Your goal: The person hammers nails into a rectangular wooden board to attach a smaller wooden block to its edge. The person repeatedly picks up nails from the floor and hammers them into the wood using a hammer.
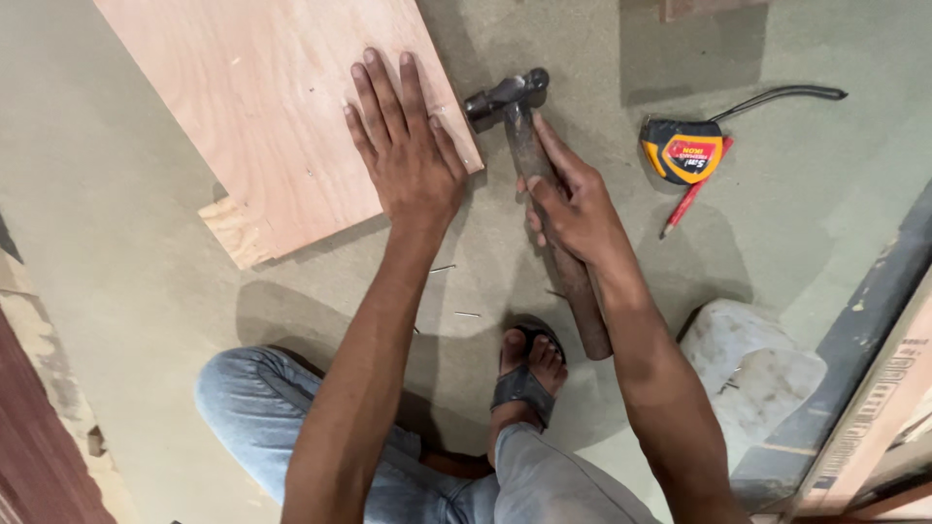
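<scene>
My left hand [408, 155] lies flat, fingers spread, on the near right corner of a light plywood panel [282, 97] resting on the grey floor. My right hand [573, 204] grips the wooden handle of a hammer [529, 146]. The dark metal head of the hammer sits just right of the panel's edge, close to my left fingertips. A small wooden block [238, 228] shows under the panel's near corner.
An orange and black tape measure [682, 150] and a red pencil [694, 189] lie on the floor at the right. Loose nails [466, 313] lie near my sandalled foot [527, 374]. A white plastic bag [752, 364] and stacked boards [864, 427] stand at the lower right.
</scene>
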